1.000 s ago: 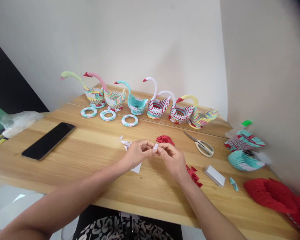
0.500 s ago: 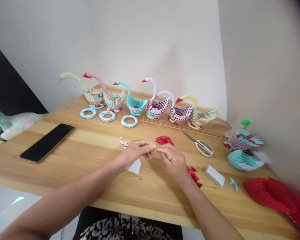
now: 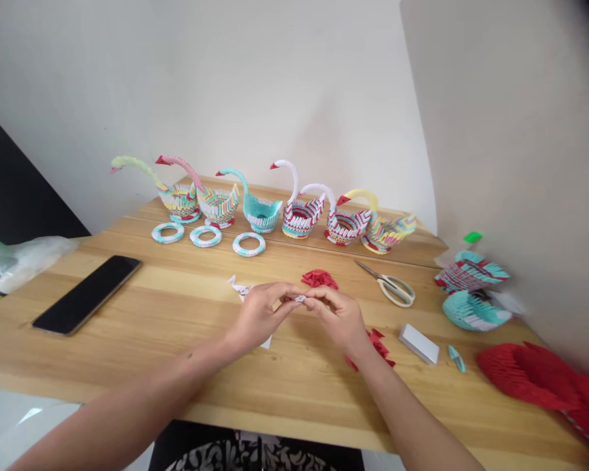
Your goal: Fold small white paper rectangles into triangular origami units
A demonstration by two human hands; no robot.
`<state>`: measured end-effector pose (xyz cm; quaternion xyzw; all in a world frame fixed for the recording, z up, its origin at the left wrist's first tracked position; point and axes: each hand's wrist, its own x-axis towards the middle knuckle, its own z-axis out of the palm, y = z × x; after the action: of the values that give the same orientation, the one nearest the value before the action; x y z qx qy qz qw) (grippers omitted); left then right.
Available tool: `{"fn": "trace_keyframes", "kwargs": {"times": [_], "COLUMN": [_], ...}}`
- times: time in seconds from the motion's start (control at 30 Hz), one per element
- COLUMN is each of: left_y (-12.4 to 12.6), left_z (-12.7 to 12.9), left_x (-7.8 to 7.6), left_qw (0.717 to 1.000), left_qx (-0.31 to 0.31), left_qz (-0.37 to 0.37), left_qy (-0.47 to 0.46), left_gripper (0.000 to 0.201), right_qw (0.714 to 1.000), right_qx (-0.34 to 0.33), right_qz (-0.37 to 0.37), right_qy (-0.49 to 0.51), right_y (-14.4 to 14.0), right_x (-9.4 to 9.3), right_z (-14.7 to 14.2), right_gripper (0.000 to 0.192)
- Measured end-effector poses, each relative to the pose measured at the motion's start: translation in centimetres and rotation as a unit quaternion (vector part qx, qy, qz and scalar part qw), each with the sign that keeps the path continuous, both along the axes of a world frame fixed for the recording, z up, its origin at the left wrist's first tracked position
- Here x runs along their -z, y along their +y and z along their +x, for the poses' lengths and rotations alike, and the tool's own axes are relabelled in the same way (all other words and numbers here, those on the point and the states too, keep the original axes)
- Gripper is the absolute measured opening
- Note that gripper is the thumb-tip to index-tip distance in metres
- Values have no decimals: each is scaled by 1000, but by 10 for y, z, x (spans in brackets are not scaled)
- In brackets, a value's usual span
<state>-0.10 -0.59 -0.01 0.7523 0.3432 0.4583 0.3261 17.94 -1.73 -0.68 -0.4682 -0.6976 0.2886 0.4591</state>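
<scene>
A: Head view first: where are the hands, and what do they hold?

B: Both meet over the middle of the worktop [image 3: 177, 307]. The left hand [image 3: 260, 313] and the right hand [image 3: 338, 317] each have fingers pinched narrow on one small white paper piece [image 3: 300, 299], held between the fingertips just above the wood.

A: What has changed in the last second?

B: A second ago the piece stood up as a small white tab between the fingertips. Half a second ago it was nearly hidden. Now it lies flat and thin, pressed from both sides. I judge a fold has just been creased, so this unit looks close to finished, though its exact shape is too small to tell. The hands have also sunk a little lower in the picture, likely because the head tipped.

A: What lies about them?

B: A white sheet [image 3: 266, 341] lies partly under the left hand, with white scraps [image 3: 239, 287] just beyond. A red pile [image 3: 319, 279] sits ahead of the right hand, and more red pieces [image 3: 380, 345] lie beside its wrist. Scissors [image 3: 390, 288] and a small white block [image 3: 419, 343] rest to the right, a phone [image 3: 86, 294] well off to the left, and a row of paper swans [image 3: 255, 209] stands at the back.
</scene>
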Motion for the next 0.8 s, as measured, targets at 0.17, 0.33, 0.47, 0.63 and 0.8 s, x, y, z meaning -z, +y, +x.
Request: {"fn": "trace_keyframes", "kwargs": {"times": [0.17, 0.33, 0.47, 0.63, 0.8], "left_y": [0, 0, 0, 1, 1], "left_z": [1, 2, 2, 2, 0], "left_x": [-1, 0, 2, 1, 0], "left_qw": [995, 988, 988, 993, 998], "left_qx": [20, 21, 25, 18, 3], "left_qz": [-80, -127, -127, -93, -47], "left_qy": [-52, -83, -89, -70, -38], "left_gripper": [11, 11, 10, 11, 12], "right_qw": [999, 995, 993, 988, 981], "right_qx": [10, 12, 17, 28, 21], "right_qz": [37, 77, 92, 123, 145], "right_qy": [-22, -54, -69, -93, -125], "right_y": [-2, -4, -5, -3, -3], "right_x": [-4, -7, -8, -5, -2], "right_z": [0, -1, -1, 0, -2], "right_gripper": [14, 13, 12, 12, 12]}}
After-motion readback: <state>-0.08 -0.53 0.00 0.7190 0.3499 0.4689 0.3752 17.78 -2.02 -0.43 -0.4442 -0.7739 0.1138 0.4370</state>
